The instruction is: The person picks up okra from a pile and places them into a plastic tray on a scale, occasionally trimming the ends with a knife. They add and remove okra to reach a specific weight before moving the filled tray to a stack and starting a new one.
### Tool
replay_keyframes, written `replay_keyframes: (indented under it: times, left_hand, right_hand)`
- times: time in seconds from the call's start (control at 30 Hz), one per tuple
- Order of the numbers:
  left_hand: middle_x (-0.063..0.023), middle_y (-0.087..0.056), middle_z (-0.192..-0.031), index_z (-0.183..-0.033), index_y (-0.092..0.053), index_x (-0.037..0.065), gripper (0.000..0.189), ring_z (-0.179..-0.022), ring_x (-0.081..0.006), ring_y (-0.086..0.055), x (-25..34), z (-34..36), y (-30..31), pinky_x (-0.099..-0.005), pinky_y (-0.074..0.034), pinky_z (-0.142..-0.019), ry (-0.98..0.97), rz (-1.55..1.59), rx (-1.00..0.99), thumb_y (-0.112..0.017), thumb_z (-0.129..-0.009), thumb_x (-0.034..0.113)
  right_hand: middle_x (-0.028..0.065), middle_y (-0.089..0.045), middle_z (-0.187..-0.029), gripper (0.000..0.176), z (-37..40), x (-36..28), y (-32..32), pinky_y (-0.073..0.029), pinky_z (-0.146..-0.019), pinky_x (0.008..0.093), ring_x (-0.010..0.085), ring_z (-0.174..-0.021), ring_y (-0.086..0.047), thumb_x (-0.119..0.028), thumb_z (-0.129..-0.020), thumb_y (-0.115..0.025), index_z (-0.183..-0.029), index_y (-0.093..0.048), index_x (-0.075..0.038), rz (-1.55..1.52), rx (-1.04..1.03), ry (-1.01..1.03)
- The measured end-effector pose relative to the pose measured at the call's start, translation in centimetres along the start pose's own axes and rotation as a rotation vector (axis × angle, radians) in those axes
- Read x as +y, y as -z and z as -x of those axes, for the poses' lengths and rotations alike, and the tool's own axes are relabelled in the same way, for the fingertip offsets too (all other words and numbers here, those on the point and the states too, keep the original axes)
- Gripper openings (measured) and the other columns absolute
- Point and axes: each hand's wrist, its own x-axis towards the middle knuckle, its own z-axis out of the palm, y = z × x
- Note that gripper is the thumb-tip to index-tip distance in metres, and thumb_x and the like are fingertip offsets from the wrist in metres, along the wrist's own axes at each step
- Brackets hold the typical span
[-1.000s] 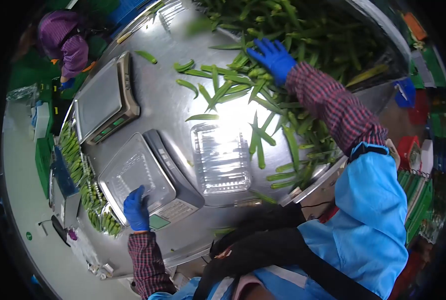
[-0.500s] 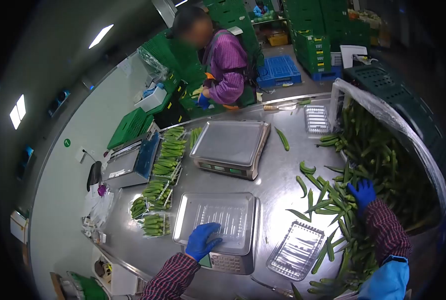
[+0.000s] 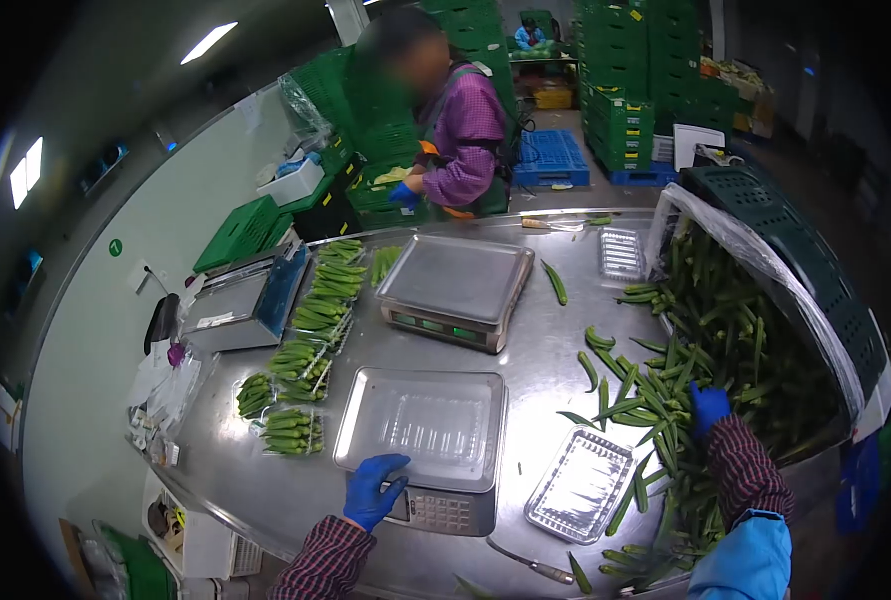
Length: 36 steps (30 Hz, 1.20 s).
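My left hand (image 3: 376, 490), in a blue glove, rests at the front left edge of the near scale (image 3: 426, 468), thumb apart from the fingers and nothing in it. A clear plastic tray (image 3: 436, 424) lies on that scale's pan. On the right, my right hand (image 3: 709, 408), also gloved in blue, reaches into loose okra (image 3: 656, 392) spilling from a large heap (image 3: 736, 310). Its fingers are mostly hidden among the pods, and I cannot tell whether it grips any. Another clear tray (image 3: 582, 486) sits on the metal table between the near scale and the okra.
Filled okra trays (image 3: 302, 368) stand in a row on the left, near a wrapping machine (image 3: 249, 300). A second scale (image 3: 456, 284) is farther back. A knife (image 3: 551, 572) lies at the front, and a co-worker (image 3: 466, 135) stands beyond the far edge.
My left hand has drawn back from over the pan to the scale's front edge. My right hand's fingers, spread before, now look more bunched among the okra. The view has shifted slightly.
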Motion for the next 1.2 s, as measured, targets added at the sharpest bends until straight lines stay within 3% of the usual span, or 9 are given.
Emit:
replay_keyframes:
  times: [0.13, 0.27, 0.3, 0.33, 0.4, 0.5, 0.73, 0.93, 1.2]
  left_hand:
    - [-0.0108, -0.066, -0.104, -0.108, -0.066, 0.008, 0.032, -0.095, -0.0253, -0.062, 8.4, -3.2, 5.6, -0.0335, -0.048, -0.085, -0.025, 0.196, 0.224, -0.070, -0.076, 0.004]
    - [-0.0080, -0.067, -0.090, -0.091, -0.067, 0.003, 0.016, -0.078, -0.0189, -0.064, 20.7, -6.1, 14.3, -0.0314, -0.051, -0.066, -0.486, 0.621, 0.514, -0.070, -0.076, 0.003]
    - [-0.0072, -0.066, -0.083, -0.080, -0.066, 0.002, 0.004, -0.071, -0.0173, -0.063, 23.3, -4.3, 17.4, -0.0326, -0.052, -0.061, -0.340, 0.071, 0.503, -0.067, -0.079, 0.006]
    - [-0.0045, -0.064, -0.077, -0.072, -0.064, 0.006, 0.012, -0.070, -0.0177, -0.062, 25.1, -6.2, 18.6, -0.0319, -0.052, -0.060, -0.764, 0.807, 0.326, -0.063, -0.083, 0.011]
    - [-0.0011, -0.039, -0.060, -0.063, -0.039, 0.012, 0.029, -0.047, -0.0125, -0.037, 29.3, -5.6, 17.9, -0.0276, -0.033, -0.045, -0.766, 0.980, 0.659, -0.046, -0.091, 0.015]
    - [-0.0051, -0.044, -0.069, -0.073, -0.044, 0.008, 0.020, -0.057, -0.0161, -0.043, 29.2, -5.9, 17.7, -0.0293, -0.037, -0.053, -0.910, 0.968, 0.535, -0.047, -0.091, 0.015]
    - [-0.0145, -0.058, -0.090, -0.096, -0.056, -0.002, 0.019, -0.080, -0.0247, -0.058, 21.4, -3.9, 13.3, -0.0332, -0.047, -0.073, -0.774, 0.904, 0.342, -0.049, -0.090, 0.015]
    - [-0.0128, -0.064, -0.113, -0.119, -0.058, -0.003, 0.030, -0.103, -0.0198, -0.062, 6.2, -8.2, 7.0, -0.0294, -0.048, -0.091, 0.107, 0.651, 0.189, -0.056, -0.090, 0.003]
    - [-0.0064, -0.058, -0.126, -0.130, -0.054, 0.008, 0.038, -0.110, -0.0134, -0.052, -8.5, -7.5, -0.8, -0.0277, -0.039, -0.097, 0.272, 0.620, 0.151, -0.059, -0.093, 0.018]
  right_hand:
    - [0.0183, -0.064, -0.092, 0.083, 0.2, -0.5, -1.6, -0.047, -0.074, 0.0487, 0.0351, -0.085, -0.062, -0.024, -0.058, -0.073, -0.131, -0.042, 0.002, -0.032, 0.023, -0.014]
    - [0.0172, -0.064, -0.087, 0.074, 0.4, -1.8, 0.1, -0.046, -0.076, 0.0503, 0.0356, -0.081, -0.063, -0.023, -0.059, -0.073, -0.125, -0.047, -0.002, -0.011, 0.036, 0.000]
    - [0.0165, -0.065, -0.089, 0.070, 0.0, -1.8, -0.6, -0.045, -0.078, 0.0503, 0.0350, -0.082, -0.063, -0.022, -0.060, -0.073, -0.122, -0.049, -0.003, -0.027, 0.050, 0.013]
    - [0.0158, -0.065, -0.090, 0.065, -0.4, -1.7, -0.9, -0.044, -0.080, 0.0504, 0.0343, -0.084, -0.063, -0.021, -0.061, -0.073, -0.120, -0.050, -0.005, -0.043, 0.061, 0.028]
    - [0.0162, -0.064, -0.093, 0.068, 0.1, -2.3, 0.7, -0.044, -0.082, 0.0511, 0.0339, -0.086, -0.062, -0.020, -0.057, -0.075, -0.118, -0.050, -0.006, -0.043, 0.007, 0.044]
    - [0.0173, -0.063, -0.092, 0.079, 1.3, -2.6, 0.4, -0.044, -0.082, 0.0509, 0.0365, -0.087, -0.061, -0.032, -0.055, -0.081, -0.123, -0.049, -0.007, -0.091, 0.213, 0.014]
    - [0.0146, -0.063, -0.114, 0.086, 4.0, -2.5, 6.2, -0.050, -0.088, 0.0398, 0.0321, -0.105, -0.061, -0.021, -0.058, -0.083, -0.135, -0.044, -0.016, -0.757, 0.583, -0.276]
    - [0.0133, -0.065, -0.112, 0.081, 3.0, -3.3, 11.2, -0.051, -0.085, 0.0376, 0.0281, -0.102, -0.064, -0.025, -0.061, -0.083, -0.132, -0.045, -0.013, -0.743, 0.646, -0.400]
    - [0.0179, -0.063, -0.112, 0.082, 0.7, -21.8, 27.6, -0.052, -0.084, 0.0380, 0.0323, -0.100, -0.064, -0.020, -0.058, -0.082, -0.132, -0.047, -0.013, -0.625, 0.653, 0.135]
